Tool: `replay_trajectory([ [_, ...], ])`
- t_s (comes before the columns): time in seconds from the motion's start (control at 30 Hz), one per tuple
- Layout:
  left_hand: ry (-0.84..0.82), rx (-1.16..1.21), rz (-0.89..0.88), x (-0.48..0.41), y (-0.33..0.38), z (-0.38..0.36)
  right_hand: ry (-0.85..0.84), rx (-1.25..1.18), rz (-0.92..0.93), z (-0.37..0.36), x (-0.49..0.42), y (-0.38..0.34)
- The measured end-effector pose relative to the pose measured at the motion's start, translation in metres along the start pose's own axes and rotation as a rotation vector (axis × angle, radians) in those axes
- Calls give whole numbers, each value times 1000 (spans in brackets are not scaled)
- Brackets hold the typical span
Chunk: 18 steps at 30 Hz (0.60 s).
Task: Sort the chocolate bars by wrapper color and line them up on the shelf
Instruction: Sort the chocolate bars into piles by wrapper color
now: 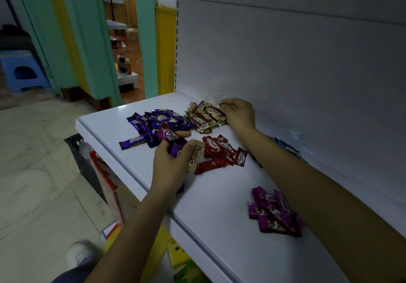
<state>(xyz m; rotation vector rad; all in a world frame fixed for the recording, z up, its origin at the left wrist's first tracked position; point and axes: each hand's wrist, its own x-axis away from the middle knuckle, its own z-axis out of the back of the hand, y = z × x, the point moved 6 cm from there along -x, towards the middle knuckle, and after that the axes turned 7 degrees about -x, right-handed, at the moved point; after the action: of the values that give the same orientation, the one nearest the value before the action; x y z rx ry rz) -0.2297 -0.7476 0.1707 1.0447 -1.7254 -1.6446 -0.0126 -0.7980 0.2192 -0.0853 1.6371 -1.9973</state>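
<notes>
**Head view: bars in colour piles on the shelf, both hands at work**

- Nearest: magenta pile (272, 214) lies loose on the white shelf (219, 195), just left of the right forearm and partly under it.
- Left hand (171, 166), mid-shelf near the front edge, fingers and thumb curled round a mixed bunch. A magenta bar (170, 133) sticks up from the top of the grip, a purple bar (174, 150) sits in the palm, and a gold bar (197, 151) shows at the thumb side.
- Red pile (222, 151) sits just right of the left hand, touching the gold bar's edge or nearly so.
- Blue bars (290, 150) lie against the back panel (285, 63), mostly hidden behind the right forearm.
- Purple pile (158, 122) is just beyond the left hand, with its near bars close to the fingertips.
- Farthest: gold pile (203, 117), right of the purple pile. Right hand (240, 114) rests at its right end, fingers curled over the wrapper tips. Cannot tell whether it pinches a bar or only touches them.
</notes>
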Motion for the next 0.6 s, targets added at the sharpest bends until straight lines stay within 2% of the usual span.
replay_trajectory([
  [0.1,6,6,1,-1,-1,0,-118,166,74,-23,-6,5],
  [0.23,0,13,-10,-1,-1,-1,-279,451,30,-47,-19,34],
  [0.3,-3,16,-8,-2,-1,-1,-300,588,32,-49,-22,41],
  [0.4,0,21,-13,-4,-1,-1,-292,639,95,-47,-21,39],
  [0.5,7,13,-14,-3,-1,-1,-271,517,168,-37,-7,22],
  [0.6,12,9,-23,-1,0,0,-403,101,37,-29,31,-8],
])
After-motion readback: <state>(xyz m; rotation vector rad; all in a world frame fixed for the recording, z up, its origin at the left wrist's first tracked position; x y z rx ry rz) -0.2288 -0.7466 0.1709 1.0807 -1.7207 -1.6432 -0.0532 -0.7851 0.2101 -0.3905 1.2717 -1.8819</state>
